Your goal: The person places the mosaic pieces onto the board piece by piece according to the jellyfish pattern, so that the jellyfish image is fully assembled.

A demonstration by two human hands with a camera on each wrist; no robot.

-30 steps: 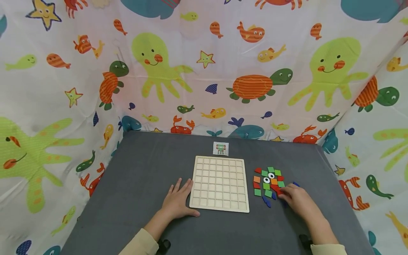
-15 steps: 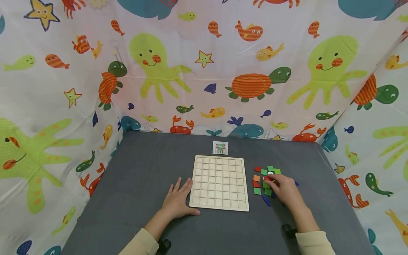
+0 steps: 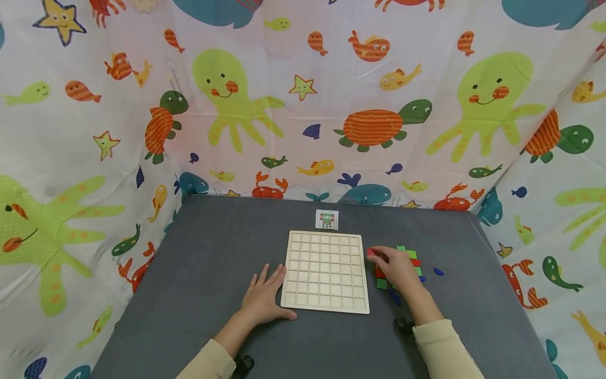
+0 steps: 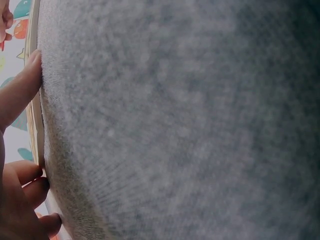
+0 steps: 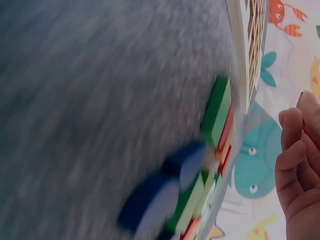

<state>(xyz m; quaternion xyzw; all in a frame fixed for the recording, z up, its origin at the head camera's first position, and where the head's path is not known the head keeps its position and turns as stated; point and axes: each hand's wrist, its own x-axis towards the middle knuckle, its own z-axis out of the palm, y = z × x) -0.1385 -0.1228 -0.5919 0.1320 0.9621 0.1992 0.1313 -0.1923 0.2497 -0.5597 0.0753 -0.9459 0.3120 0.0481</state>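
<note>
Fingertips of my right hand [image 3: 396,267] pinch a small red tile [image 3: 370,252] just off the right edge of a wooden grid board [image 3: 325,271]. In the right wrist view only a dark red sliver of it shows between finger and thumb. My left hand [image 3: 263,300] lies with spread fingers at the board's left side, thumb by its lower left corner and fingertips at its edge. Beneath and around the right hand lie coloured pieces, partly hidden: a green square [image 3: 381,283], a lime tile [image 3: 411,254] and a blue piece [image 3: 395,297].
Beyond the board lies a small picture card [image 3: 326,219]. One blue piece [image 3: 438,271] sits apart at the right of the grey table [image 3: 227,237]. A curtain [image 3: 293,47] printed with sea animals stands behind the table and along both sides.
My right hand has lifted a red tile from the cluster and carried it left, to beside the board's right edge. The left hand has stayed in place.
</note>
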